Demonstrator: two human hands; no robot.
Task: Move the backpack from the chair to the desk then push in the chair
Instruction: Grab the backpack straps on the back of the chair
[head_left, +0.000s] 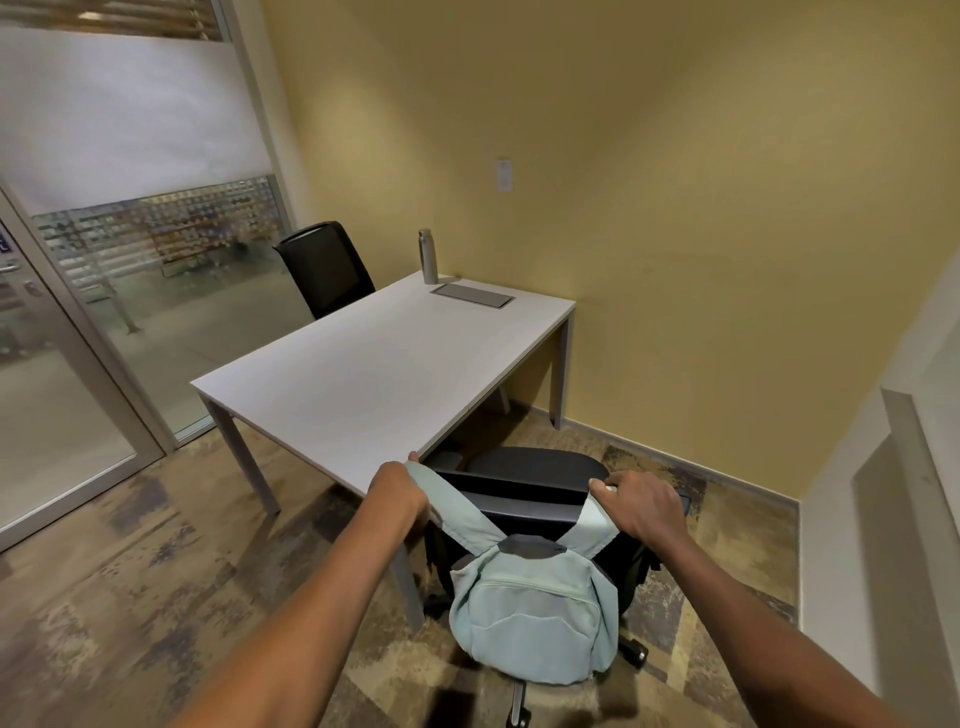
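A pale green backpack (532, 608) hangs behind the backrest of a black office chair (540, 470), its two straps stretched upward. My left hand (397, 488) is closed on the left strap, close to the near corner of the white desk (363, 374). My right hand (641, 501) grips the right strap at the top edge of the chair's backrest. The chair stands at the desk's near right side, its seat partly under the desktop. The lower chair is mostly hidden behind the backpack.
A metal bottle (427, 256) and a grey cable hatch (472, 296) sit at the desk's far end. A second black chair (327, 267) stands beyond the desk. Glass partition and door (62, 364) on the left, yellow walls behind, a white ledge (914, 441) at right.
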